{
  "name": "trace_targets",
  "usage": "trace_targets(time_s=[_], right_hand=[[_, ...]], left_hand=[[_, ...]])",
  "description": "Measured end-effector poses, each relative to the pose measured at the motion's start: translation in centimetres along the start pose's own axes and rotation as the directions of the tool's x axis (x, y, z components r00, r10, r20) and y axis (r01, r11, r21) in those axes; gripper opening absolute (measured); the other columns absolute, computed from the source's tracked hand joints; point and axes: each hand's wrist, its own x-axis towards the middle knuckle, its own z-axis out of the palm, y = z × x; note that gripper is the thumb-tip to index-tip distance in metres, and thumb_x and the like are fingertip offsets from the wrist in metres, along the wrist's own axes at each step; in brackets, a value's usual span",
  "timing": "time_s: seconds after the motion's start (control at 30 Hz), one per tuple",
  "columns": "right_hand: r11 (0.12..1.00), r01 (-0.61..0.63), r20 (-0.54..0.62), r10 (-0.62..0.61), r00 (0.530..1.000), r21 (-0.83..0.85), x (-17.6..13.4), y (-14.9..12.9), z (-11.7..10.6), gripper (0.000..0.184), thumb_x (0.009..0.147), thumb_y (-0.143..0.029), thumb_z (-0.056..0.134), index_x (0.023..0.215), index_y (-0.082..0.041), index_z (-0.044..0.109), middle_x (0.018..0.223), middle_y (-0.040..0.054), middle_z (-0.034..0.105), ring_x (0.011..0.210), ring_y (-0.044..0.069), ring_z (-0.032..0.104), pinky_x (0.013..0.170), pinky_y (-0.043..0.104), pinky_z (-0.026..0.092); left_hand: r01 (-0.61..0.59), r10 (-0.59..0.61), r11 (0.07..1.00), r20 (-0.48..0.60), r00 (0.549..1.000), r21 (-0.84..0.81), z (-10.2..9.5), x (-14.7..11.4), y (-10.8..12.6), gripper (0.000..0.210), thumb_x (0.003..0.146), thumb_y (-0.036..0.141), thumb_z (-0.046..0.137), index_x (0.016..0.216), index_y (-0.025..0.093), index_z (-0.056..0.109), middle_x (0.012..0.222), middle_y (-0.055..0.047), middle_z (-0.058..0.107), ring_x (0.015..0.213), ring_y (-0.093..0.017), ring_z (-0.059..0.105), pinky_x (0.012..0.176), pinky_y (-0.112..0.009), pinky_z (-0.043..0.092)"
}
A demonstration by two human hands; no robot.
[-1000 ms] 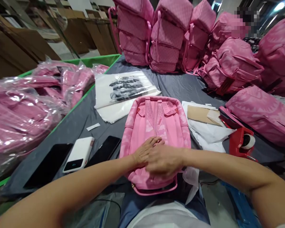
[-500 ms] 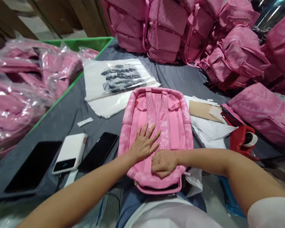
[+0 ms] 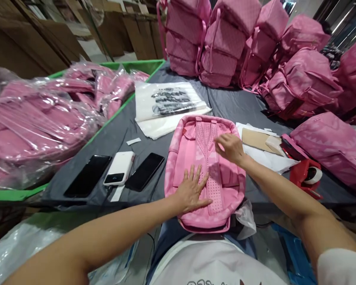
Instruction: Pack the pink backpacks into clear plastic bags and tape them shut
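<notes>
A pink camouflage backpack [image 3: 178,160] lies on the table in front of me, its back panel and perforated straps facing up. My left hand [image 3: 191,194] is spread flat on the lower middle of the panel, fingers apart. Over the upper right of the bag is my right hand [image 3: 230,148], with fingers curled together near a strap. What those fingers hold, if anything, is hidden. A seam or zip line runs down the panel between the hands.
Two dark phones [image 3: 87,176] and a white power bank [image 3: 118,168] lie at left. Plastic-wrapped pink bags [image 3: 41,126] fill a green-edged bin. White printed plastic bags [image 3: 148,103] lie behind. Pink backpacks [image 3: 222,43] stand stacked at the back; a red tape dispenser [image 3: 305,176] sits right.
My right hand has moved from a fist low on the panel up to the bag's upper right. My left hand stays flat on the bag. The view has shifted.
</notes>
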Motion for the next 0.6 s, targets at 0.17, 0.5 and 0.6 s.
trace_targets(time_s=[0.17,0.5,0.6], right_hand=[[0.848,-0.521,0.22,0.528,0.82,-0.095,3.6,-0.4,6.2,0.054,0.102,-0.028,0.042,0.152,-0.009,0.047,0.161,0.0203,0.041,0.149,0.032,0.037,0.12,0.048,0.029],[0.808,-0.518,0.017,0.535,0.845,0.281,-1.1,-0.2,12.1,0.059,0.099,-0.021,0.03,0.157,-0.015,0.041,0.155,0.0139,0.052,0.143,0.022,0.049,0.119,0.044,0.04],[0.78,-0.489,-0.157,0.58,0.8,0.391,-0.1,1.3,11.1,0.052,0.098,-0.023,0.032,0.146,-0.018,0.053,0.141,0.0134,0.064,0.131,0.025,0.059,0.112,0.047,0.046]], left_hand=[[-0.042,0.042,0.999,-0.013,0.999,0.004,-1.5,-1.6,0.3,0.109,0.081,0.093,0.037,0.163,0.02,0.031,0.163,-0.026,0.037,0.147,-0.046,0.038,0.116,-0.059,0.032],[0.272,-0.302,0.952,-0.3,0.905,-0.139,-7.2,14.3,-6.7,0.069,0.096,0.063,0.049,0.158,0.034,0.041,0.171,-0.009,0.026,0.157,-0.043,0.017,0.124,-0.069,0.011],[0.262,-0.314,0.94,-0.254,0.915,-0.221,-5.3,15.8,-7.5,0.075,0.092,0.069,0.054,0.158,0.038,0.039,0.176,-0.004,0.009,0.159,-0.047,0.002,0.124,-0.07,0.008]])
